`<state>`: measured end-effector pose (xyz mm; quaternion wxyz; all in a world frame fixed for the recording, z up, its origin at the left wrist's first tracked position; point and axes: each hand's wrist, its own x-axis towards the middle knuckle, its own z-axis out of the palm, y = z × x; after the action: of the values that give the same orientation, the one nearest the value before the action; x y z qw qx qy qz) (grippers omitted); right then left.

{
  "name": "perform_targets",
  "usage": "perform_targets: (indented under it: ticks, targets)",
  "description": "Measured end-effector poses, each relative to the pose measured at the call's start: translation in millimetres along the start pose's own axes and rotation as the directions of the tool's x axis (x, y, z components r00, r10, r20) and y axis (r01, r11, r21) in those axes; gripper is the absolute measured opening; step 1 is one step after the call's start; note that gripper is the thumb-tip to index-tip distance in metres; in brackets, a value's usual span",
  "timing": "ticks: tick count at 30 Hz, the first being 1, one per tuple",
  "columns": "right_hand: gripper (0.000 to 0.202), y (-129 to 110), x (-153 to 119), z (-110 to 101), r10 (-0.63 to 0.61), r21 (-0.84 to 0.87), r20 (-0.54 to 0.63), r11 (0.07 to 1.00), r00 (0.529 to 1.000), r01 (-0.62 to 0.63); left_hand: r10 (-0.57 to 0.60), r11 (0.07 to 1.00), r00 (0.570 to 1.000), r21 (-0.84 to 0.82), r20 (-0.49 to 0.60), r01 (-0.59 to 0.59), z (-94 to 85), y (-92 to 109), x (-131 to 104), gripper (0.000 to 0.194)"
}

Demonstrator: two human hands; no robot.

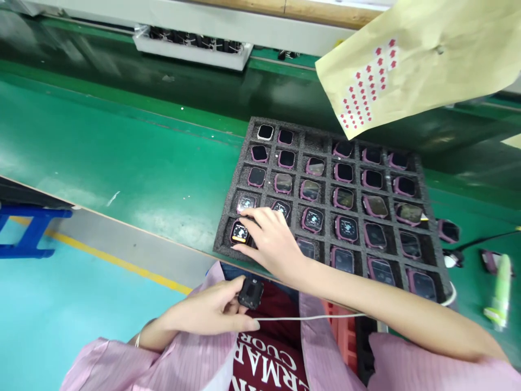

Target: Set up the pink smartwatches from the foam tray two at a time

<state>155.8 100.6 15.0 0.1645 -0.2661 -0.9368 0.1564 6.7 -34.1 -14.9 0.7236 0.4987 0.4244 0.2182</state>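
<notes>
My left hand (220,307) is closed on a small black square device (251,293), held low in front of my shirt. A thin white cable (309,317) runs from that hand to the right; where it joins the device is hidden. Over the near left corner of the dark foam tray (220,239), my right hand (271,239) has its thumb and fingers around the edges of a smartwatch (240,232) with a lit screen. Just beyond it sits another lit smartwatch (246,203). Several more purple-framed watches fill the compartments, some lit and some dark.
A yellow sheet with red arrow stickers (407,70) hangs over the tray's far right. Beyond the bench stands a white box of black parts (195,54). A loose watch (449,231) and a green tool (500,293) lie at right. A blue stool (32,231) is at left.
</notes>
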Motion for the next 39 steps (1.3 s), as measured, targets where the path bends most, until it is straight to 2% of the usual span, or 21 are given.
perform_targets:
  ticks: [3, 5, 7, 9, 11, 13, 15, 19, 21, 23, 27, 33, 39]
  targets:
    - [0.033, -1.2, -8.2, -11.6, -0.032, -0.118, 0.031, 0.992, 0.999, 0.035, 0.028, 0.998, 0.999, -0.058, 0.036, -0.026, -2.1, 4.3, 0.4, 0.035]
    - [0.023, 1.8, -17.8, -22.7, -0.009, -0.166, 0.066, 0.986, 0.998, 0.02, 0.069, 0.987, 0.998, -0.144, 0.001, -0.068, -4.4, 5.9, -1.6, 0.036]
    - [0.025, 6.4, -27.2, -29.0, 0.054, -0.212, 0.129, 0.977, 0.99, -0.026, 0.121, 0.967, 0.984, -0.21, -0.133, -0.148, -6.7, 7.7, -2.3, 0.038]
    - [0.032, 10.9, -33.4, -27.9, 0.109, -0.227, 0.17, 0.971, 0.979, -0.068, 0.167, 0.947, 0.938, -0.217, -0.303, -0.238, -8.5, 11.1, 0.7, 0.036]
    - [0.032, 15.3, -36.0, -22.7, 0.123, -0.212, 0.179, 0.974, 0.976, -0.084, 0.173, 0.933, 0.898, -0.224, -0.404, -0.28, -9.6, 16.7, 7.1, 0.031]
    - [0.029, 20.2, -36.5, -19.7, 0.112, -0.158, 0.159, 0.984, 0.981, -0.086, 0.144, 0.933, 0.9, -0.247, -0.412, -0.263, -10.1, 23.3, 15.2, 0.029]
    - [0.027, 25.0, -37.3, -23.5, 0.101, -0.045, 0.104, 0.994, 0.989, -0.097, 0.119, 0.932, 0.919, -0.278, -0.375, -0.234, -10.1, 29.2, 22.7, 0.031]
    - [0.029, 26.1, -42.6, -45.8, 0.091, 0.221, -0.076, 0.973, 0.993, -0.073, 0.116, 0.929, 0.959, -0.314, -0.26, -0.197, -6.5, 35.7, 33.8, 0.035]
    - [0.033, 21.9, -45.3, -53.9, 0.059, 0.249, -0.093, 0.968, 0.994, -0.034, 0.112, 0.938, 0.968, -0.296, -0.226, -0.178, -2.7, 37.7, 38.9, 0.04]
    - [0.034, 17.4, -46.8, -55.6, -0.003, 0.222, -0.047, 0.975, 0.999, 0.014, 0.134, 0.951, 0.958, -0.238, -0.252, -0.196, 1.5, 40.0, 44.4, 0.042]
    - [0.031, 15.8, -47.7, -47.6, -0.11, 0.165, 0.006, 0.98, 0.994, 0.107, 0.203, 0.955, 0.899, -0.124, -0.388, -0.27, 7.2, 44.2, 54.6, 0.03]
    - [0.035, 20.8, -54.1, -31.6, -0.107, 0.15, -0.067, 0.982, 0.992, 0.116, 0.182, 0.959, 0.875, -0.114, -0.449, -0.258, 10.3, 41.5, 59.3, 0.027]
    - [0.042, 25.8, -64.1, -11.6, -0.117, 0.238, -0.138, 0.96, 0.983, 0.148, 0.159, 0.963, 0.861, -0.118, -0.483, -0.244, 15.7, 34.0, 56.2, 0.025]
